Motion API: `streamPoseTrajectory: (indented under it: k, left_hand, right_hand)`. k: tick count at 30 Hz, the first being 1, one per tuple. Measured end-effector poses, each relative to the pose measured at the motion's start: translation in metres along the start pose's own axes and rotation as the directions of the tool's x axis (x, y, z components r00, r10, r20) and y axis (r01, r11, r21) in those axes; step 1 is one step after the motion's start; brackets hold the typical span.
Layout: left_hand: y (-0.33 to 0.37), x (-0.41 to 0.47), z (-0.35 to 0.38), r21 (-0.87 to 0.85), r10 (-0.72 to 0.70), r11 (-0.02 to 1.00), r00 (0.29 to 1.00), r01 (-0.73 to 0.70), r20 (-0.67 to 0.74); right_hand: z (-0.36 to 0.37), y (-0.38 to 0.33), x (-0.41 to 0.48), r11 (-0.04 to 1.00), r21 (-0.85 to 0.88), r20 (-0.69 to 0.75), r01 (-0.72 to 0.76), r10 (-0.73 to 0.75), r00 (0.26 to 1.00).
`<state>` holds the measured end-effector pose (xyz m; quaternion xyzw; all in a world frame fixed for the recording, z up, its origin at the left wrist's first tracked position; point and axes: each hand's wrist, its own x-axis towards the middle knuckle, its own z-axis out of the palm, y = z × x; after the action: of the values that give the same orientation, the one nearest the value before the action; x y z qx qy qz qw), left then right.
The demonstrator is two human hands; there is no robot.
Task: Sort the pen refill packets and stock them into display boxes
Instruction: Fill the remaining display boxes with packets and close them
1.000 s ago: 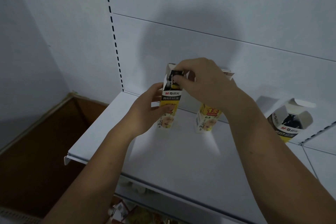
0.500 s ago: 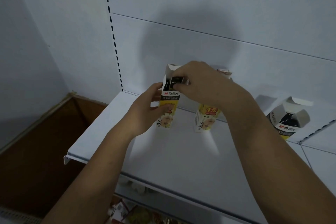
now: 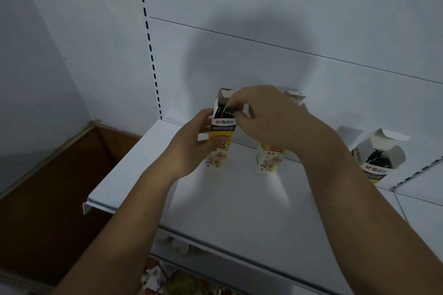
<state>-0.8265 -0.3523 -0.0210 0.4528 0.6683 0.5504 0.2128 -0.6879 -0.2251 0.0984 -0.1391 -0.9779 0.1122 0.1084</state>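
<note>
Far left: brown panel [image 3: 48, 199], cut off by the frame edge, surface too dim to make out. Slotted upright [image 3: 151, 60] runs down the white back wall to the shelf [image 3: 215, 211]. Left hand [image 3: 191, 148] grips the left box [image 3: 224, 124], which stands upright at the back of the shelf: thumb against its left edge, fingers curled across the yellow front, covering part of the print there. Box top is open, rear flap up. Black band reads "M&G 晨光"; the smaller line below it is too fine to read; large characters near the base, partly behind the fingers. Dark packet [image 3: 229, 112] sits in the mouth of the left box, mostly hidden inside it and under the fingertips; its print is illegible. Right hand [image 3: 271, 120] pinches the top of the packet between thumb and curled fingers, directly over the box opening. Middle box [image 3: 269, 160] stands just right of the left box, apart from it; the right wrist hides its upper half, with only a flap showing behind the knuckles. Readable: "0.5", a sliver of red tag, large characters below. Right box [image 3: 374, 167] stands well apart at the shelf's right end, tilted, top flaps open, dark contents visible but indistinct; "M&G 晨光" legible, yellow base partly cut by the shelf edge. Below the shelf: lower goods [image 3: 187, 280], blurred, unidentifiable.
</note>
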Motion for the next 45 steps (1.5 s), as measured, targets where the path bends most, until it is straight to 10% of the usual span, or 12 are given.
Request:
streamPoseTrajectory:
  k: [9,16,45]
  left_hand:
    - [0.001,-0.003,0.000,-0.015,0.012,1.000,1.000,-0.012,0.024]
    - [0.002,-0.002,-0.002,0.011,0.008,1.000,1.000,-0.009,0.020]
    - [0.002,-0.001,0.001,-0.015,0.003,1.000,1.000,-0.003,-0.003]
  right_hand:
    - [0.022,-0.005,-0.003,0.999,-0.030,0.167,-0.021,0.026,0.986]
    - [0.003,-0.005,-0.008,0.986,0.135,-0.121,-0.092,0.109,0.987]
    - [0.014,-0.010,0.012,0.997,-0.064,0.241,-0.040,0.055,0.969]
